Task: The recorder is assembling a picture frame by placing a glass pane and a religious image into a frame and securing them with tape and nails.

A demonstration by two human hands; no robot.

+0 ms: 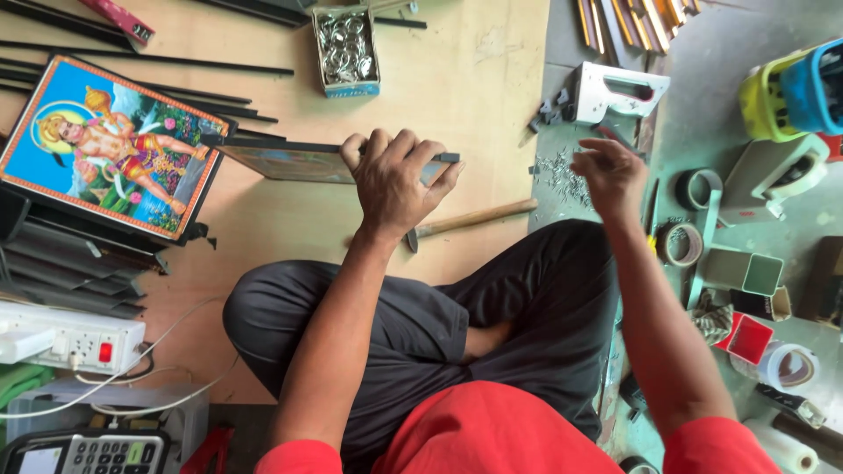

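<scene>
While beside frame, ring-filled box

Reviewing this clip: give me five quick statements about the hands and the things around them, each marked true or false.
1. The left hand grips the top edge of a picture frame standing on edge. True.
2. The right hand holds the hammer. False: the hammer lies on the board, and the right hand hovers over a pile of small nails.
3. A box of metal rings lies beyond the frame. True.
4. The staple gun is in the person's lap. False: it lies on the floor beyond the right hand.
5. A framed colourful picture rests at the left. True.
</scene>
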